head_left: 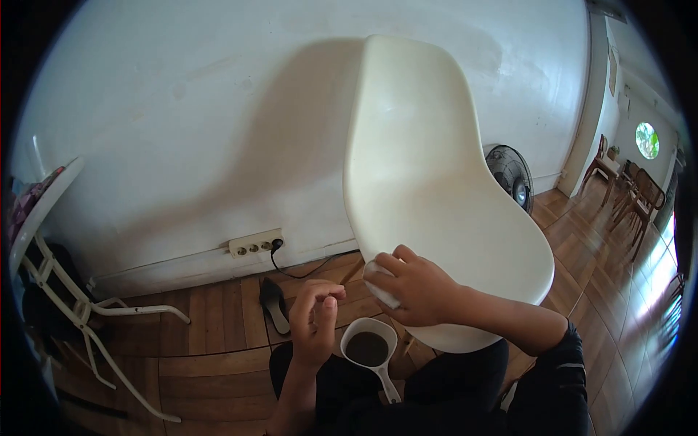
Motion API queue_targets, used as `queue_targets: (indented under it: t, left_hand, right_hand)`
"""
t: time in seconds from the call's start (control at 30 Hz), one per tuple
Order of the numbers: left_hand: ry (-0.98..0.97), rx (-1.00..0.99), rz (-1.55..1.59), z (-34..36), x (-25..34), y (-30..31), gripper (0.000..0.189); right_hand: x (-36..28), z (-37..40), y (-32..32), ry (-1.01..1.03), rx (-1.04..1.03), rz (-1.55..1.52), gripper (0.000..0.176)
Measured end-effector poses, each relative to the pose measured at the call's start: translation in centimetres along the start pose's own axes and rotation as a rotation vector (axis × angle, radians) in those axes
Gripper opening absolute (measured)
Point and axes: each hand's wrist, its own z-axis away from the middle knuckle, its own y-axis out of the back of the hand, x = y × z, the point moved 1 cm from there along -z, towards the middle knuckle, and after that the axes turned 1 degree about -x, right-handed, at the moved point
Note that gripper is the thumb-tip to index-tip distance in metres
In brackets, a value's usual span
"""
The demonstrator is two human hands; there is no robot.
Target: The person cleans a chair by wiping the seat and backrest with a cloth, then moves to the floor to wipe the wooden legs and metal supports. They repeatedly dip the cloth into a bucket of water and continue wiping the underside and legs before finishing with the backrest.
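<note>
Two hands work at the front edge of one white chair, above one scoop of dark liquid.

Nearest, a single white scoop [368, 347] rests level on the person's dark-clothed lap, probably so the liquid stays in and both hands can reach it. Just above it the left hand [314, 325] hovers with its fingertips pinched together, nothing visible between them. The right hand [416, 288] is clenched around one white pad [379, 282], cloth or sponge I cannot tell, and presses it against the seat rim of the white chair [429, 182]. Beyond on the wooden floor [211, 327] lies one dark slipper [274, 304]. At the wall are one socket strip [254, 245] with a single plug and one fan [511, 174].
</note>
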Motion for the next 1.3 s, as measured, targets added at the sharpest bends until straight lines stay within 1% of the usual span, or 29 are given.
queue_targets:
  t: [0.13, 0.23, 0.3, 0.33, 0.4, 0.43, 0.47, 0.53, 0.57, 0.63, 0.67, 0.73, 0.8, 0.87, 0.93, 1.0, 1.07, 1.13, 1.17, 1.23, 1.27, 1.3]
  left_hand:
    - [-0.020, -0.013, 0.024, -0.1, 0.5, -0.8, 0.013]
    - [-0.012, -0.037, 0.029, 0.2, 0.8, -1.4, 0.014]
    - [-0.009, -0.057, 0.023, 0.4, 0.7, -1.8, 0.015]
    - [-0.006, -0.069, 0.014, 0.6, 0.6, -1.8, 0.015]
    - [-0.009, -0.084, 0.002, 1.0, 0.5, -1.9, 0.016]
    - [-0.003, -0.092, 0.005, 1.2, 0.4, -2.0, 0.016]
    - [0.004, -0.099, 0.008, 1.3, 0.4, -2.0, 0.016]
    - [0.013, -0.110, 0.002, 1.6, 0.2, -2.0, 0.016]
    - [0.023, -0.123, -0.001, 1.8, 0.1, -2.1, 0.017]
    - [0.052, -0.128, 0.005, 2.1, -0.1, -2.1, 0.015]
    - [0.080, -0.132, 0.010, 2.2, -0.2, -2.2, 0.013]
    - [0.084, -0.138, 0.013, 2.5, -0.7, -2.6, 0.014]
    - [0.085, -0.144, 0.018, 2.7, -0.7, -2.9, 0.014]
    - [0.088, -0.163, -0.012, 2.8, -0.5, -3.3, 0.014]
    - [0.083, -0.165, -0.020, 3.0, -0.9, -3.6, 0.015]
    - [0.077, -0.163, -0.030, 3.3, -1.2, -3.6, 0.015]
    - [0.135, -0.177, -0.020, 3.5, -1.4, -3.7, 0.016]
    - [0.138, -0.164, 0.006, 3.6, -1.0, -4.2, 0.018]
    - [0.144, -0.151, 0.029, 3.6, -0.9, -4.4, 0.020]
    - [0.171, -0.163, 0.067, 3.9, -1.1, -4.7, 0.023]
    - [0.203, -0.169, 0.103, 4.0, -1.2, -4.8, 0.027]
    - [0.200, -0.172, 0.103, 4.2, -1.2, -4.9, 0.027]
  right_hand:
    - [-1.7, 2.5, 0.5, 0.023, -0.001, 0.043, 0.045]
    - [-3.0, 4.5, 0.9, 0.032, 0.018, 0.068, 0.050]
    - [-3.9, 5.8, 0.8, 0.034, 0.017, 0.197, 0.047]
    - [-4.3, 6.6, 0.3, 0.029, 0.021, 0.198, 0.047]
    - [-5.1, 8.0, -0.8, 0.016, 0.166, 0.350, 0.040]
    - [-5.3, 8.6, -0.5, -0.012, 0.139, 0.271, 0.033]
    - [-5.4, 9.4, -0.8, -0.011, 0.141, 0.271, 0.033]
    - [-5.6, 11.2, -1.5, -0.011, 0.306, 0.281, 0.027]
    - [-5.7, 12.1, -2.0, -0.013, 0.305, 0.281, 0.027]
    - [-5.4, 13.8, -2.6, -0.030, 0.444, 0.269, 0.021]
    - [-4.9, 14.7, -2.7, -0.035, 0.443, 0.268, 0.021]
    - [-4.0, 16.7, -2.9, 0.020, 0.507, 0.337, 0.017]
    - [-2.8, 18.3, -2.5, 0.039, 0.517, 0.360, 0.017]
    - [-1.4, 19.9, -2.2, 0.099, 0.508, 0.447, 0.016]
    - [0.2, 21.8, -1.7, 0.117, 0.498, 0.430, 0.017]
    - [2.4, 24.1, -2.0, 0.054, 0.532, 0.420, 0.016]
    - [4.6, 26.4, -1.8, -0.083, 0.519, 0.405, 0.014]
    - [6.8, 28.5, -1.0, -0.274, 0.539, 0.442, 0.015]
    - [7.4, 29.0, -0.5, -0.277, 0.540, 0.444, 0.015]
    - [8.8, 30.1, 0.5, -0.824, 0.466, 0.569, 0.019]
    - [9.5, 31.5, 0.0, -0.827, 0.470, 0.571, 0.019]
    - [10.4, 33.4, -1.4, -0.954, 0.571, 0.424, 0.018]
